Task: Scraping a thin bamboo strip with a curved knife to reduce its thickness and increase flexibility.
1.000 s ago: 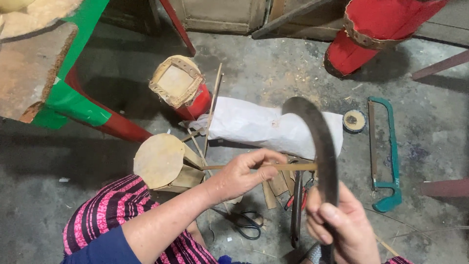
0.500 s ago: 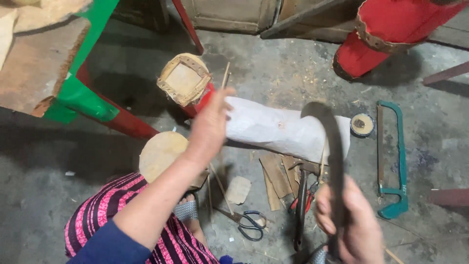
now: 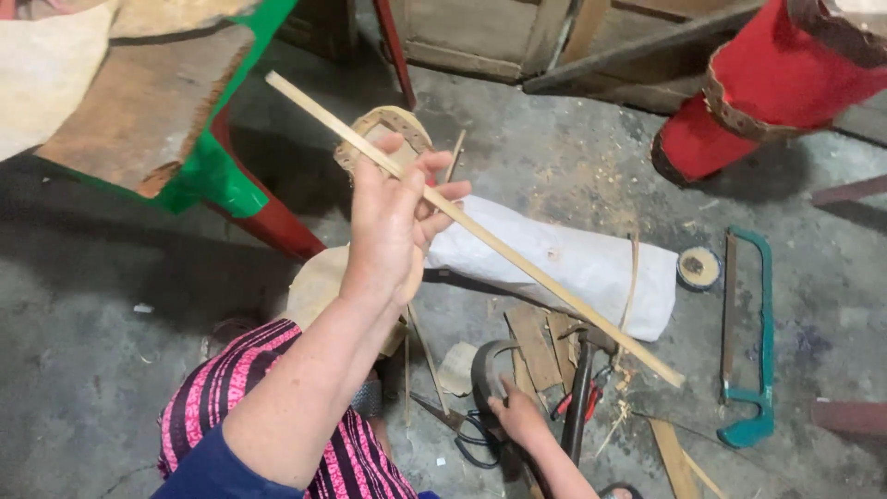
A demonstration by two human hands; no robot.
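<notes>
My left hand (image 3: pixel 395 222) is raised in mid-view and grips a long thin pale bamboo strip (image 3: pixel 554 288) that runs from the upper left down to the lower right. My right hand (image 3: pixel 519 418) is low, near the floor, closed on the handle of a curved dark blade (image 3: pixel 484 366) whose tip rests among flat wood pieces (image 3: pixel 534 344). A white wrapped bundle (image 3: pixel 573 263) lies on the floor behind the strip.
A teal hacksaw (image 3: pixel 750 333) and a tape roll (image 3: pixel 699 268) lie at the right. Scissors (image 3: pixel 473 436) and a hammer (image 3: pixel 582 388) sit near my right hand. A red drum-like body (image 3: pixel 739 102) stands at upper right, a red-and-green wooden stool (image 3: pixel 185 139) at upper left.
My left hand rose, then lifted the long bamboo strip up across the view. My right hand brought the curved blade from upright down to the floor.
</notes>
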